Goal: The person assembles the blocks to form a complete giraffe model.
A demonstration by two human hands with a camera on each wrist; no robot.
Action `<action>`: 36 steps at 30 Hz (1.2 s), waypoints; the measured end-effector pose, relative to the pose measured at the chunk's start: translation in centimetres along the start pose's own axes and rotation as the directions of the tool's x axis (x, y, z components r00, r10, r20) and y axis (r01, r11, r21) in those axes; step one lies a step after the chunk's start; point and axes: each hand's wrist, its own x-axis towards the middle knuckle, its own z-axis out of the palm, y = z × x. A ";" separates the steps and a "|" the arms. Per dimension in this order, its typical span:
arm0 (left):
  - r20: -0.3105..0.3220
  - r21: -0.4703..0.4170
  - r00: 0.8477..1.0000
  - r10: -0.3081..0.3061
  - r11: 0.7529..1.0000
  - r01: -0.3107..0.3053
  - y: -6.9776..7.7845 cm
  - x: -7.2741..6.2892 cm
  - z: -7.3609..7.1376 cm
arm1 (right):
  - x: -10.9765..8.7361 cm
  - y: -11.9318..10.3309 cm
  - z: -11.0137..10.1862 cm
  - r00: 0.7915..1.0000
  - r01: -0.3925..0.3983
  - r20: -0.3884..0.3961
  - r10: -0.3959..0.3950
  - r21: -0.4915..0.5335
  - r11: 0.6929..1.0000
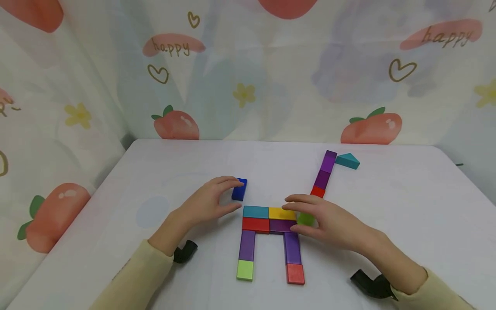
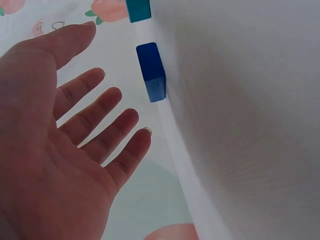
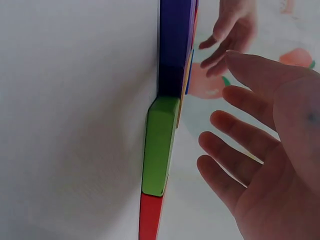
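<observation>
My left hand [image 1: 211,199] hovers beside a dark blue block [image 1: 239,193], its fingers spread; the left wrist view shows a gap between the fingertips and that blue block [image 2: 151,72]. Over the right end of a flat block figure, my right hand [image 1: 333,224] hangs with loosely extended fingers and partly covers a green block [image 1: 305,218]. Nothing is held in it; in the right wrist view the green block [image 3: 161,147] stands apart from the fingers. The figure's body joins a teal block [image 1: 255,212], a yellow block [image 1: 280,213], a red block [image 1: 255,224] and a purple block [image 1: 280,226].
Two legs run toward me, ending in a light green block [image 1: 245,270] and a red block [image 1: 296,274]. A slanted row of purple blocks [image 1: 328,162] and a red block [image 1: 318,191] reaches the far right, beside a teal triangle [image 1: 348,161]. Patterned cloth [image 1: 271,86] borders the white table [image 1: 186,159].
</observation>
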 end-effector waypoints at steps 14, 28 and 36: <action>0.069 0.055 0.995 -0.070 0.996 0.066 -1.0 2.8 -0.2 | -0.1 -0.4 1.4 0.990 0.018 0.142 -0.021 0.022 1.000; 0.131 0.065 0.987 -0.092 0.994 0.084 -1.5 3.8 -0.1 | -0.2 0.0 1.3 0.986 0.047 0.161 -0.046 -0.004 0.999; 0.159 0.063 0.983 -0.096 0.994 0.087 -1.8 4.0 -0.2 | -0.1 0.0 1.4 0.985 0.045 0.169 -0.044 -0.004 0.999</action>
